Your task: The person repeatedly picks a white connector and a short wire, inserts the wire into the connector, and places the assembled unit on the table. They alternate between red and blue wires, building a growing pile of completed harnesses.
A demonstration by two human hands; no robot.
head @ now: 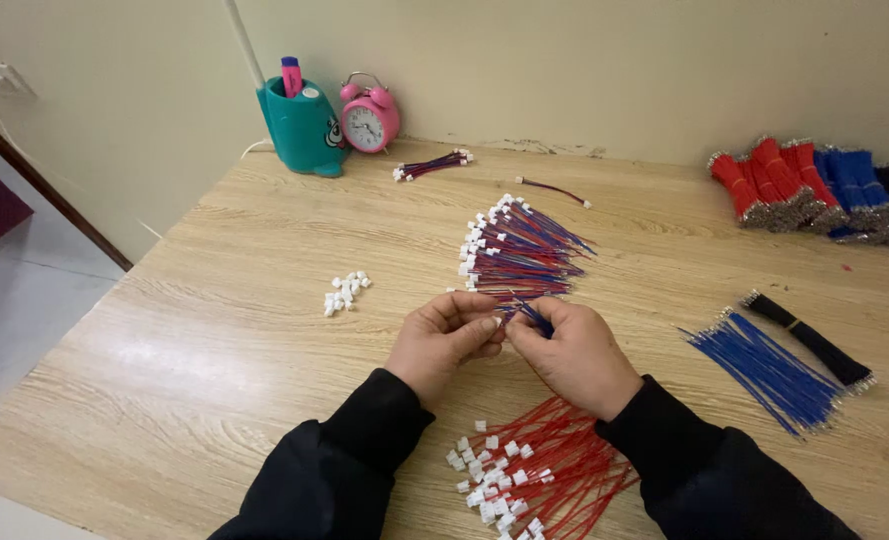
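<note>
There is one view only, from a camera worn on the person's head, so nothing is shared with a second view. It looks forward and steeply down across the wooden table [214, 330] toward the wall behind it. Take the pink alarm clock [369, 115] as the mark: it stands at the far edge, up left of centre, small and distant. The left hand [442, 340] and right hand [576, 355] sit well nearer the lens than the clock, close below the middle of the frame, with black sleeves running out at the bottom edge. Left of the clock, the table's side edge and a strip of floor show.
</note>
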